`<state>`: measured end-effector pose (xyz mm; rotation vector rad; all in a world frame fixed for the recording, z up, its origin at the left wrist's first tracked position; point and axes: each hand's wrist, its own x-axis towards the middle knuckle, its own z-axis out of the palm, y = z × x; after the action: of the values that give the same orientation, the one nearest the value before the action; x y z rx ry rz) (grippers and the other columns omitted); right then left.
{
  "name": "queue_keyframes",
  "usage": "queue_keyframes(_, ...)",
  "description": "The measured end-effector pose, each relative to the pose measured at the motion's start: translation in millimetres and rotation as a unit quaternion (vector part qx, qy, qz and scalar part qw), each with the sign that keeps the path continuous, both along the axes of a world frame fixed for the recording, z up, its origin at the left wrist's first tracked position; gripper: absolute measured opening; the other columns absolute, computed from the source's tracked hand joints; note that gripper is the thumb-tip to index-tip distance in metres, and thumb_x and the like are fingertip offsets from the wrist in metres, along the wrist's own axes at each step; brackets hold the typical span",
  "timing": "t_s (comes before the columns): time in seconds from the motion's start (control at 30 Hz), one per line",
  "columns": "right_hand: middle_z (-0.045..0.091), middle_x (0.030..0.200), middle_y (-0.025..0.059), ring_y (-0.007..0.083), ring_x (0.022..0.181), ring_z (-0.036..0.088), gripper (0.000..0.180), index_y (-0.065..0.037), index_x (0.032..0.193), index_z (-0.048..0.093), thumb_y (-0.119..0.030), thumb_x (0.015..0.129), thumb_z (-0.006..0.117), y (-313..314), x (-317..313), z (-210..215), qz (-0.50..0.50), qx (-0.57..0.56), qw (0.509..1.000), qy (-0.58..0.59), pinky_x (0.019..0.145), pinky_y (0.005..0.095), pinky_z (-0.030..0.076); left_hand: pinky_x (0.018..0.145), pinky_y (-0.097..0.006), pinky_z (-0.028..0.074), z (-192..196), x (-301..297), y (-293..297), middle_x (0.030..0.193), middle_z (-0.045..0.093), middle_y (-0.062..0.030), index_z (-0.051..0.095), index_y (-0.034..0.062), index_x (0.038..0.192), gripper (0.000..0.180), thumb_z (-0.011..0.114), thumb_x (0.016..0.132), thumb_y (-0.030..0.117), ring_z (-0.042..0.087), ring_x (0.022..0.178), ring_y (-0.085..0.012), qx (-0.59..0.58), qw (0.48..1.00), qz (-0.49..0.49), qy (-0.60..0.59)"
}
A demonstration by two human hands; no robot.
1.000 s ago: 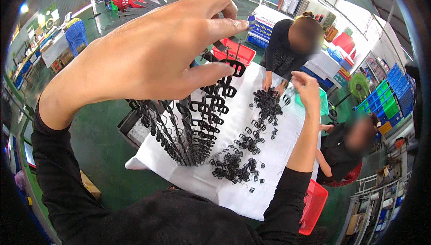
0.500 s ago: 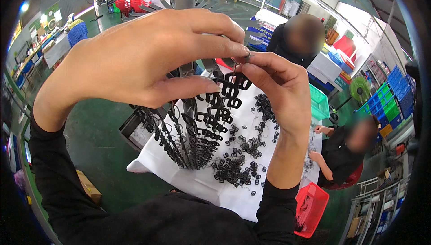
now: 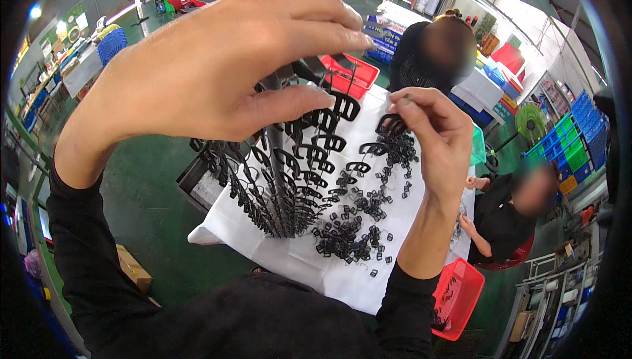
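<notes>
Since a moment ago the right hand (image 3: 438,138) has drawn back rightward, fingers pinching a small black clip (image 3: 390,122), while the left hand (image 3: 210,73), fingers narrow, steadies the clip-laden rack (image 3: 289,188) at centre frame.

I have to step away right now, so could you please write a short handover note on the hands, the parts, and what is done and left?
Left hand: raised at the top of the hanging rack, thumb and fingers closed near its upper hooks; what it grips is hidden.
Right hand: fingertips pinching a small black clip beside the rack.
Done: many rack hooks already carry black clips.
Left: a pile of loose clips lies on the white sheet over the table. Two other people sit on the far side.
</notes>
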<state>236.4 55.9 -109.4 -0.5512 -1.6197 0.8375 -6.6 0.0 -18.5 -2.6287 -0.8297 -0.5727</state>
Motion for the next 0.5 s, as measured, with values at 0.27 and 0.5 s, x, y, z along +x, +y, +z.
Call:
queue_keyframes(0.27,0.068,0.076,0.0027,0.0042,0.066,0.054,0.012,0.001,0.094,0.072,-0.005,0.084,0.067,0.9,-16.3,12.6,0.01,0.056,0.998,0.007,0.06,0.0186,0.041,0.088,-0.037,0.049,3.8,29.6,-0.7,0.112,0.064,-0.0125,0.065,0.0048,0.113,0.054,0.076,0.061,-0.004,0.062,0.104,-0.0301,0.025,0.995,-0.039,-0.088)
queue_keyframes(0.5,0.07,0.078,0.0083,0.0097,0.071,0.064,0.013,-0.001,0.093,0.071,-0.009,0.084,0.066,16.2,-19.3,8.2,0.026,0.149,0.988,-0.03,0.068,0.0236,0.05,0.089,-0.036,0.048,3.8,25.3,5.8,0.106,0.065,-0.0121,0.066,0.0026,0.109,0.045,0.074,0.065,-0.001,0.063,0.102,-0.027,0.003,0.999,0.042,0.024)
